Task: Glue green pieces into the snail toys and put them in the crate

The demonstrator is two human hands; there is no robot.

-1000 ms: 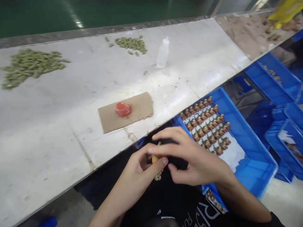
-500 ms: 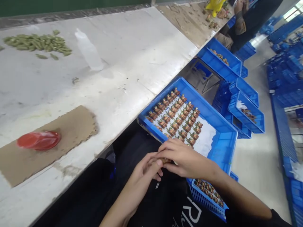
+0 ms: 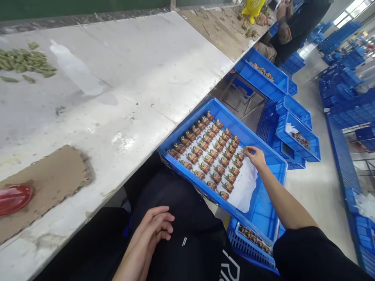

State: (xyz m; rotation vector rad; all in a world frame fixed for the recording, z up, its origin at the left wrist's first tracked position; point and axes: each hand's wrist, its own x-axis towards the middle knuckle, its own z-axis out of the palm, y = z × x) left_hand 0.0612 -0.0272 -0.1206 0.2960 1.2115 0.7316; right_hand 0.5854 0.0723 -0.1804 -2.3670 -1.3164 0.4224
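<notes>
My right hand [image 3: 256,157] reaches over the blue crate [image 3: 272,187], its fingertips closed on a small brown figurine [image 3: 246,149] at the end of a row. Rows of similar small brown figurines [image 3: 209,160], with green parts and light, dark-marked heads, stand on white paper [image 3: 246,191] in that crate. My left hand [image 3: 155,226] rests above my dark clothing near the table edge, holding nothing, with its fingers loosely curved and apart.
The white table [image 3: 140,78] bears a pile of green pieces [image 3: 23,62], a translucent bottle [image 3: 76,70], and cardboard [image 3: 58,175] under a red object [image 3: 14,199]. More blue crates [image 3: 266,78] stand beyond. A co-worker [image 3: 301,31] is at the far end near a yellow bag [image 3: 252,8].
My hands were together around a small brown figurine over my lap. Now the right hand has moved out to the crate with it, and the left hand has let go. The view has shifted right.
</notes>
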